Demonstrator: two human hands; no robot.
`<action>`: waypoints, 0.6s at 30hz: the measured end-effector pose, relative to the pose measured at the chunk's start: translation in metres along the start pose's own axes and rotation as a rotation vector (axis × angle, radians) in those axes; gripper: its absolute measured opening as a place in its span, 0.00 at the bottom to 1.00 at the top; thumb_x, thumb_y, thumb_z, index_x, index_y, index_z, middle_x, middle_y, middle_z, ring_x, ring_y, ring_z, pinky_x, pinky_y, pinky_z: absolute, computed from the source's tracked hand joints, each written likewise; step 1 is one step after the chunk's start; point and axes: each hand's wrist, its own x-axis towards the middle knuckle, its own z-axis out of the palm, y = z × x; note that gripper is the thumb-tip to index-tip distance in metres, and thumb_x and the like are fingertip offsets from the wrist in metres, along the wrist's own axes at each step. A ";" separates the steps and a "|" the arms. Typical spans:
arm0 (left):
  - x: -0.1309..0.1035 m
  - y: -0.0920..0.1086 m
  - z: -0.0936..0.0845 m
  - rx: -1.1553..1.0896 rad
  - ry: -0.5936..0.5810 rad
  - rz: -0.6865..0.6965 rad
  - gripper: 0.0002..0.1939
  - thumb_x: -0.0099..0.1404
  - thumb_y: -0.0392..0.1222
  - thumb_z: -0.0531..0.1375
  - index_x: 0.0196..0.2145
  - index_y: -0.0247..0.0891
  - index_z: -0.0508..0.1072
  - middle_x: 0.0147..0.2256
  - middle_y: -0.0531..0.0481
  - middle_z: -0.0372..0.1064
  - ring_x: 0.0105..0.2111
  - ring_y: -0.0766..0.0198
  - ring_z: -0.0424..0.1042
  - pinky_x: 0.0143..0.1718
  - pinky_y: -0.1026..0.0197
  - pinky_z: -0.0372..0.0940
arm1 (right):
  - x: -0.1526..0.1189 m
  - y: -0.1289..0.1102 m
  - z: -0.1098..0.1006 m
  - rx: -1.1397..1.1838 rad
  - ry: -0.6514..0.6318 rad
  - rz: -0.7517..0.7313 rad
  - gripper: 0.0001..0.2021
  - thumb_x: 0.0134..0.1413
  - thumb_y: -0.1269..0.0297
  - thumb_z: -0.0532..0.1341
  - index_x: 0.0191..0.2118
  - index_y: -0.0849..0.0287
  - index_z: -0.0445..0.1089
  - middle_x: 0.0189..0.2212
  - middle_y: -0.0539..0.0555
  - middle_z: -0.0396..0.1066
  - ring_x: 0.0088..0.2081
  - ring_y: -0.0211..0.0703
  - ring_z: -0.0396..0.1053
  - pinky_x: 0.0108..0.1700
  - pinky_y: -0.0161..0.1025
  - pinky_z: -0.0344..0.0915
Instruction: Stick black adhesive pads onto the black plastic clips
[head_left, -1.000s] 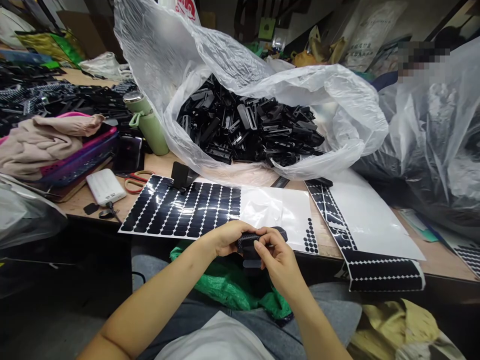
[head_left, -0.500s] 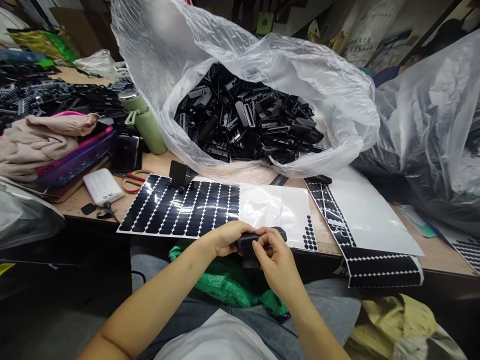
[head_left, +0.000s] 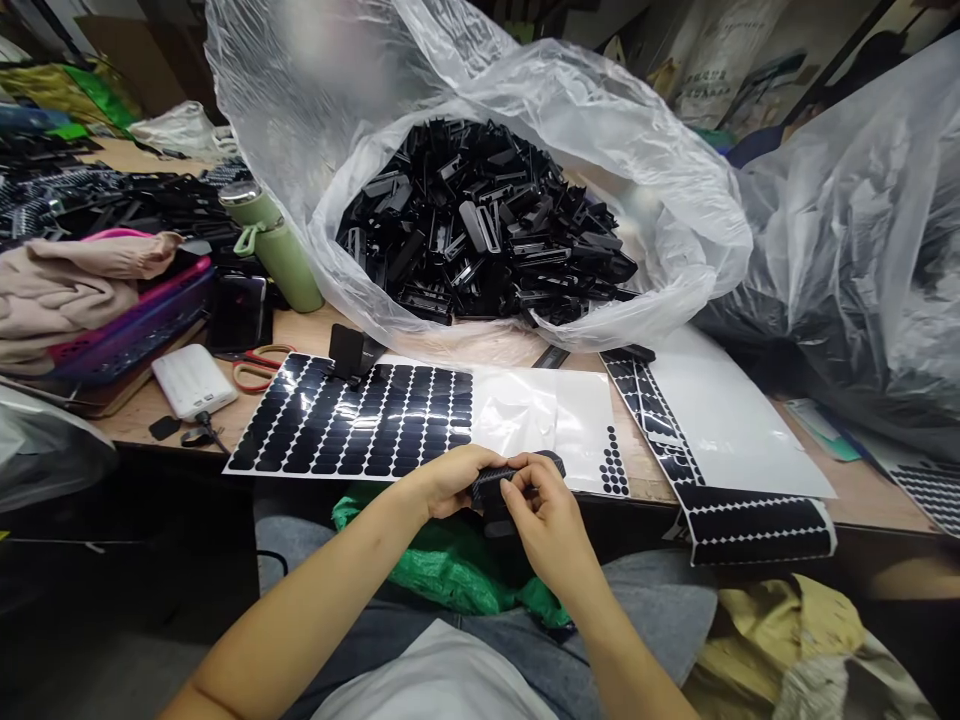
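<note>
My left hand is closed round the left end of a black plastic part, just off the table's front edge. The fingers of my right hand are bent over the part's right side, thumb and forefinger close together on it. Behind my hands lies a sheet of black stickers in rows, its right portion bare white with a few small round dots. A large clear plastic bag beyond the sheet holds a heap of black plastic parts.
To the left are a green bottle, red-handled scissors, a white power bank and a basket with cloth. More sticker sheets overhang the table's edge at right. Green fabric lies below my hands.
The view has shifted slightly, so the table's objects appear a little further left. Both hands keep their hold on the black part, which looks slightly tilted compared with before.
</note>
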 end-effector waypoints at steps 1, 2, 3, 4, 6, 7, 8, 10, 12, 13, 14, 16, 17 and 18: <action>0.000 -0.001 0.001 0.004 0.002 0.002 0.07 0.51 0.40 0.57 0.21 0.33 0.68 0.16 0.54 0.62 0.16 0.70 0.61 0.16 0.67 0.54 | -0.001 0.000 0.001 -0.016 0.003 0.003 0.09 0.54 0.62 0.52 0.24 0.57 0.58 0.41 0.54 0.61 0.29 0.36 0.62 0.30 0.36 0.59; 0.001 -0.001 0.001 0.004 0.007 0.003 0.07 0.51 0.40 0.56 0.21 0.33 0.68 0.16 0.54 0.62 0.16 0.70 0.61 0.16 0.67 0.54 | -0.001 0.001 0.002 -0.040 0.014 0.003 0.10 0.54 0.61 0.52 0.24 0.57 0.58 0.41 0.54 0.61 0.29 0.36 0.62 0.31 0.36 0.59; 0.001 -0.002 0.002 0.002 0.013 0.000 0.07 0.51 0.40 0.56 0.21 0.33 0.68 0.16 0.54 0.62 0.16 0.70 0.61 0.16 0.67 0.54 | -0.001 0.002 0.002 -0.077 0.041 0.006 0.10 0.54 0.60 0.52 0.24 0.57 0.58 0.41 0.54 0.62 0.29 0.36 0.62 0.31 0.36 0.59; 0.002 -0.003 0.003 -0.001 0.022 -0.007 0.07 0.50 0.39 0.56 0.21 0.33 0.68 0.16 0.54 0.62 0.16 0.70 0.61 0.16 0.67 0.55 | -0.001 0.005 0.001 -0.127 0.082 0.014 0.10 0.52 0.58 0.54 0.25 0.57 0.58 0.40 0.54 0.62 0.29 0.37 0.62 0.32 0.36 0.59; 0.003 -0.004 0.004 -0.001 0.032 -0.032 0.06 0.50 0.39 0.56 0.21 0.33 0.68 0.16 0.53 0.64 0.16 0.69 0.62 0.17 0.67 0.56 | 0.003 0.016 -0.008 -0.249 0.188 0.056 0.12 0.47 0.54 0.58 0.29 0.57 0.60 0.37 0.53 0.63 0.29 0.39 0.63 0.31 0.37 0.58; 0.004 -0.004 0.004 0.001 0.018 -0.047 0.06 0.49 0.39 0.56 0.21 0.32 0.68 0.17 0.51 0.66 0.18 0.68 0.63 0.17 0.67 0.57 | 0.006 0.024 -0.016 -0.307 0.237 0.087 0.13 0.46 0.52 0.59 0.31 0.57 0.60 0.35 0.53 0.64 0.28 0.39 0.63 0.31 0.38 0.58; 0.005 -0.004 0.004 0.003 -0.009 -0.061 0.07 0.49 0.39 0.56 0.21 0.32 0.69 0.19 0.49 0.68 0.20 0.67 0.66 0.18 0.67 0.58 | 0.010 0.034 -0.027 -0.358 0.280 0.112 0.15 0.46 0.51 0.58 0.33 0.57 0.61 0.34 0.53 0.64 0.26 0.39 0.62 0.30 0.38 0.57; 0.006 -0.003 0.002 0.008 -0.081 -0.081 0.09 0.50 0.41 0.56 0.23 0.31 0.70 0.23 0.45 0.71 0.25 0.64 0.69 0.20 0.67 0.59 | 0.020 0.058 -0.052 -0.440 0.327 0.126 0.13 0.51 0.52 0.53 0.34 0.57 0.62 0.32 0.53 0.65 0.25 0.39 0.62 0.30 0.39 0.56; 0.007 0.000 0.001 0.010 -0.132 -0.095 0.12 0.51 0.43 0.55 0.26 0.30 0.71 0.26 0.42 0.72 0.29 0.61 0.71 0.21 0.67 0.60 | 0.031 0.084 -0.077 -0.529 0.321 0.097 0.10 0.53 0.57 0.51 0.31 0.58 0.63 0.30 0.54 0.66 0.27 0.41 0.63 0.32 0.39 0.56; 0.008 0.001 0.001 0.010 -0.145 -0.101 0.13 0.51 0.43 0.55 0.27 0.29 0.72 0.27 0.41 0.73 0.29 0.60 0.71 0.21 0.66 0.61 | 0.036 0.095 -0.087 -0.564 0.271 0.109 0.08 0.51 0.60 0.52 0.30 0.58 0.63 0.29 0.54 0.66 0.28 0.42 0.63 0.33 0.39 0.56; 0.008 0.002 0.001 0.009 -0.158 -0.108 0.13 0.51 0.44 0.55 0.27 0.29 0.72 0.27 0.41 0.73 0.30 0.60 0.71 0.21 0.66 0.61 | 0.041 0.105 -0.095 -0.584 0.220 0.123 0.06 0.50 0.62 0.53 0.29 0.58 0.63 0.28 0.54 0.66 0.29 0.42 0.64 0.33 0.39 0.57; 0.009 0.004 0.001 0.004 -0.175 -0.121 0.13 0.52 0.44 0.55 0.28 0.29 0.72 0.27 0.41 0.73 0.29 0.60 0.71 0.22 0.66 0.61 | 0.047 0.118 -0.104 -0.597 0.139 0.158 0.04 0.48 0.65 0.54 0.28 0.58 0.63 0.27 0.53 0.66 0.30 0.43 0.64 0.33 0.39 0.57; 0.010 0.005 0.001 0.005 -0.163 -0.121 0.13 0.52 0.44 0.56 0.28 0.29 0.72 0.27 0.42 0.73 0.29 0.60 0.72 0.22 0.66 0.61 | 0.049 0.120 -0.105 -0.593 0.122 0.168 0.04 0.48 0.65 0.54 0.27 0.58 0.63 0.27 0.53 0.66 0.30 0.43 0.64 0.33 0.39 0.57; 0.010 0.005 0.001 0.009 -0.142 -0.118 0.13 0.51 0.44 0.56 0.28 0.30 0.72 0.26 0.43 0.73 0.28 0.60 0.72 0.22 0.66 0.61 | 0.049 0.119 -0.106 -0.586 0.120 0.174 0.04 0.48 0.65 0.54 0.26 0.58 0.62 0.26 0.53 0.66 0.30 0.43 0.64 0.33 0.39 0.57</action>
